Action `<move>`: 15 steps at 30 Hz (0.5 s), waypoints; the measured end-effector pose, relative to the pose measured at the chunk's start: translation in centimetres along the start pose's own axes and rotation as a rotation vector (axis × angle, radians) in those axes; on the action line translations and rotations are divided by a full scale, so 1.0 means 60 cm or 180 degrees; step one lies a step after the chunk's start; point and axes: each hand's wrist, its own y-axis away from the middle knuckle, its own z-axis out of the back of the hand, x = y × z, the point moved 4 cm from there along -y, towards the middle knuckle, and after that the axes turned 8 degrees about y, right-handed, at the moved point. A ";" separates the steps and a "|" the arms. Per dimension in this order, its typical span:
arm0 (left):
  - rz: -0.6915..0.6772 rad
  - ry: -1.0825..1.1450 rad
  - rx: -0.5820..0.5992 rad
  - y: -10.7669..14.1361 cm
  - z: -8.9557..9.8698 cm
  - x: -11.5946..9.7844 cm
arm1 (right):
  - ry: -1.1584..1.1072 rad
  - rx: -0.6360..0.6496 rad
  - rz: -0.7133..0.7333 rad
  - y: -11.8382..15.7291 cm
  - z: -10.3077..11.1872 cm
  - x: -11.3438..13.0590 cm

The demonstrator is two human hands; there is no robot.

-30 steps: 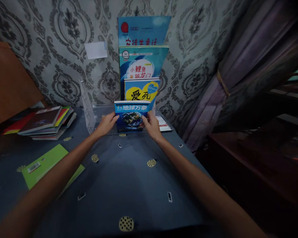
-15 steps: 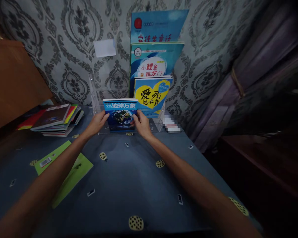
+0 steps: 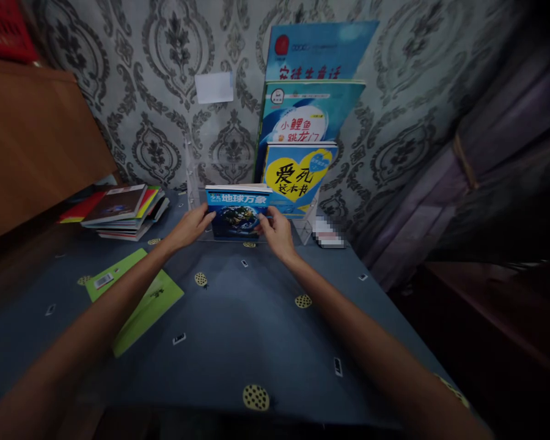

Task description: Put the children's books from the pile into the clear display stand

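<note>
A blue book with the Earth on its cover [image 3: 235, 219] stands upright at the front of a clear acrylic book stand [image 3: 192, 174]. My left hand [image 3: 193, 226] grips its left edge, thumb on the front. At the right edge, my right hand [image 3: 278, 233] holds the same book with thumb and fingers. Behind and to the right, a blue book with a yellow heart [image 3: 288, 177] stands in the rack. Above it rise a teal book [image 3: 339, 101] and a taller blue book [image 3: 323, 52], partly covered by those in front.
A stack of books [image 3: 119, 211] lies at the back left beside a brown wooden panel [image 3: 41, 146]. An open green booklet [image 3: 137, 318] lies face down under my left forearm. A blurred-out packet [image 3: 329, 233] sits right of the stand. A curtain [image 3: 417, 214] hangs beyond the table's right edge.
The view has shifted, so everything appears further right. Both hands are still at the Earth book's sides, and the book remains at the front of the stand.
</note>
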 end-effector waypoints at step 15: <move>0.0891 -0.0875 0.0030 0.259 0.139 0.091 | -0.0113 0.0021 0.0047 0.008 -0.001 -0.013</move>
